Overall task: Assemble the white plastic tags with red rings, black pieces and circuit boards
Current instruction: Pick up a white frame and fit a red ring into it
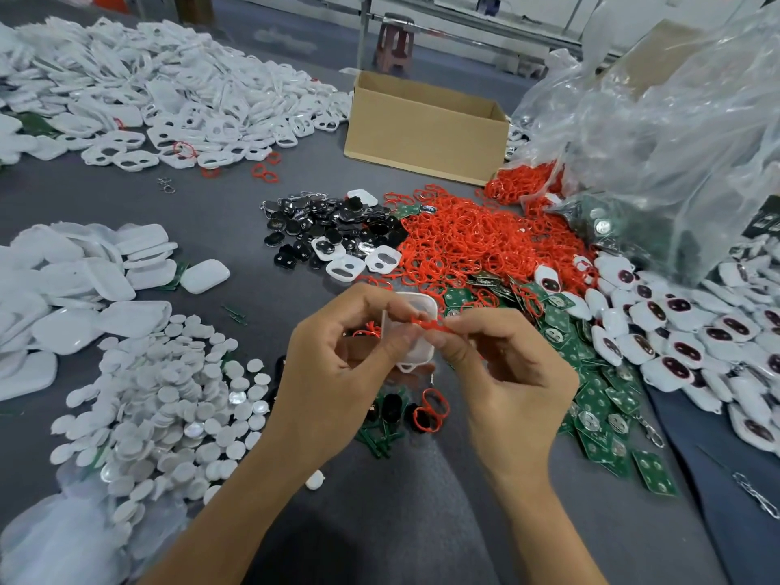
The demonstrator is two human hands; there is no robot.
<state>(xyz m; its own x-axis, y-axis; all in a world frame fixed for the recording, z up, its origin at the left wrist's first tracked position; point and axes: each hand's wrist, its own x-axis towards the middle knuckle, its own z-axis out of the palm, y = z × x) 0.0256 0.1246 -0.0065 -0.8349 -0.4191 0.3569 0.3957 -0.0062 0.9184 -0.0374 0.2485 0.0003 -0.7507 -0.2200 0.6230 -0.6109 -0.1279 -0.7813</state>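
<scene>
Both hands meet at the middle of the head view. My left hand holds a white plastic tag upright and pinches one end of a red ring. My right hand pinches the other end of that ring above the tag. Behind the hands lie a heap of red rings, a pile of black pieces and green circuit boards to the right. A loose red ring and a black piece lie under the hands.
White tag shells are heaped at the far left and near left. White round discs lie at the lower left. A cardboard box stands at the back, a clear plastic bag to the right, assembled tags below it.
</scene>
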